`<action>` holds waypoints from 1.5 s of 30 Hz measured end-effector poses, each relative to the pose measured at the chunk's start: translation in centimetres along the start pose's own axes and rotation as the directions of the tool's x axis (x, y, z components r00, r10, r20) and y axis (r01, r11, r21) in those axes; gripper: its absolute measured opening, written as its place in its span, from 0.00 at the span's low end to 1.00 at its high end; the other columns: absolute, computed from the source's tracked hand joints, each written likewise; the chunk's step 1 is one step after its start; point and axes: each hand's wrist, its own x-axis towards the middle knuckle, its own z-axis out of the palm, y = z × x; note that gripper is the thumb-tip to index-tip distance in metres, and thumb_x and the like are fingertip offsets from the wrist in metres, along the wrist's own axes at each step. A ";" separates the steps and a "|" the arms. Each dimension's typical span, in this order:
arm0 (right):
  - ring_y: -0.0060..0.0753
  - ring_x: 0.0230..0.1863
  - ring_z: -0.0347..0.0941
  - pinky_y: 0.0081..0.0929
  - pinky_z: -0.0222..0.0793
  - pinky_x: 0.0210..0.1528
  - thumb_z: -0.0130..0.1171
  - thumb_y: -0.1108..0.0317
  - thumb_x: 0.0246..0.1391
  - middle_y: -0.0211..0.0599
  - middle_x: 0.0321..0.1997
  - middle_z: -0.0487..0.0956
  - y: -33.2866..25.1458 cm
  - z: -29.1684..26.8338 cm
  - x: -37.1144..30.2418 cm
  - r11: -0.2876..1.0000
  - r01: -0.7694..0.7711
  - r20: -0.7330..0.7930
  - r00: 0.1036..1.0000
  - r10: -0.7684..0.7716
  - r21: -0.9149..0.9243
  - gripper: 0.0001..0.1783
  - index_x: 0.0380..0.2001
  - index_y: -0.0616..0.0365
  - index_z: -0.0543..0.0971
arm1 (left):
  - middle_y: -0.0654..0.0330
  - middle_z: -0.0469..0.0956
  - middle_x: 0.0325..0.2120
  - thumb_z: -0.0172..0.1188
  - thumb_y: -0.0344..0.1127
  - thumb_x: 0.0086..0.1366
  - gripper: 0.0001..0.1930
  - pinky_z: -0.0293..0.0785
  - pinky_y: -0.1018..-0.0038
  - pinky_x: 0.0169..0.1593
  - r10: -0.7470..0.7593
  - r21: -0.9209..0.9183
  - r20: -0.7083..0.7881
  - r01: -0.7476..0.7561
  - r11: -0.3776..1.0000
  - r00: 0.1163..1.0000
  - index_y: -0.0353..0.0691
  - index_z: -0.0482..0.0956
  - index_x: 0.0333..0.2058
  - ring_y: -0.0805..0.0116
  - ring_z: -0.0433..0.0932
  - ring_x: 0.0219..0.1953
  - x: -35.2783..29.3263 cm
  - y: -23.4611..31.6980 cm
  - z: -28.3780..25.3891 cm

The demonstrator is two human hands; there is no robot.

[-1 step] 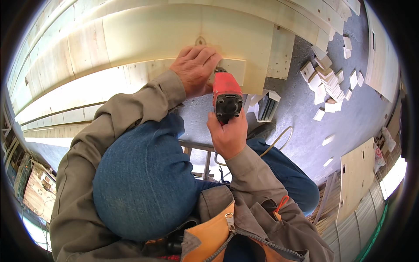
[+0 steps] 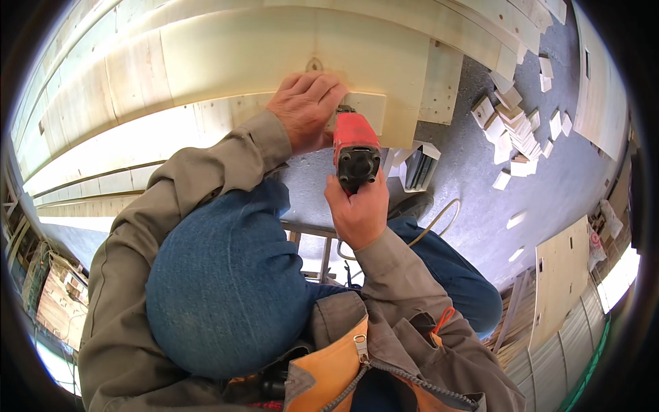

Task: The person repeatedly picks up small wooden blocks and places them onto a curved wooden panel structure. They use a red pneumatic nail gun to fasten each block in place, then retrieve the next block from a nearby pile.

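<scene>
My remote right hand is clamped on the red power tool, nose at the wooden strip along the pale panel; left hand over the strip, grip indeterminable. I see no clear shift: placement holds.

One left hand, one right hand, one red tool, one hose, one shoe.

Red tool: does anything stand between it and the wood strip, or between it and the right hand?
Nothing visible does. The right hand grips the red tool, whose front end is at the wood strip, contact unclear. The left hand is just left of that end.
</scene>
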 end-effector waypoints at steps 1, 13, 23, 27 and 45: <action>0.61 0.51 0.75 0.46 0.73 0.55 0.66 0.71 0.53 0.52 0.54 0.77 -0.1 0.0 0.2 1.000 -0.008 0.000 1.000 0.008 0.006 0.29 0.59 0.61 0.74 | 0.54 0.75 0.57 0.74 0.40 0.55 0.34 0.67 0.59 0.65 -0.006 -0.009 0.003 0.006 1.000 1.000 0.40 0.76 0.60 0.53 0.73 0.63 0.0 0.0 -0.1; 0.60 0.52 0.75 0.46 0.73 0.55 0.65 0.72 0.53 0.52 0.53 0.77 -0.3 -0.5 1.4 0.997 -0.074 0.028 0.997 0.073 0.027 0.32 0.63 0.61 0.73 | 0.55 0.75 0.58 0.75 0.38 0.53 0.35 0.66 0.57 0.65 -0.003 -0.025 0.009 0.004 1.000 1.000 0.43 0.74 0.60 0.53 0.73 0.63 -0.1 -0.4 0.2; 0.60 0.53 0.74 0.47 0.73 0.56 0.64 0.74 0.51 0.52 0.53 0.76 -0.5 -0.3 1.6 0.999 -0.047 0.028 0.999 0.047 0.000 0.32 0.62 0.62 0.72 | 0.55 0.75 0.58 0.74 0.37 0.55 0.34 0.66 0.57 0.66 -0.026 -0.077 0.037 0.029 0.997 0.999 0.44 0.75 0.61 0.52 0.74 0.63 0.1 -0.4 -0.3; 0.60 0.52 0.74 0.47 0.73 0.56 0.65 0.73 0.52 0.52 0.53 0.77 -0.4 -0.1 1.6 1.000 0.004 0.011 1.000 -0.004 -0.017 0.32 0.62 0.62 0.72 | 0.55 0.76 0.58 0.74 0.37 0.54 0.34 0.66 0.57 0.66 -0.024 -0.070 0.025 0.025 0.997 0.999 0.44 0.75 0.61 0.51 0.74 0.62 0.1 -0.5 -0.2; 0.62 0.53 0.75 0.48 0.74 0.56 0.66 0.73 0.52 0.54 0.55 0.76 0.1 -0.7 1.6 0.999 -0.037 0.058 0.998 0.037 0.008 0.29 0.59 0.62 0.74 | 0.56 0.78 0.56 0.73 0.38 0.56 0.30 0.69 0.58 0.63 -0.035 -0.071 -0.003 0.034 0.997 0.999 0.42 0.78 0.58 0.52 0.76 0.60 0.3 -0.2 -0.5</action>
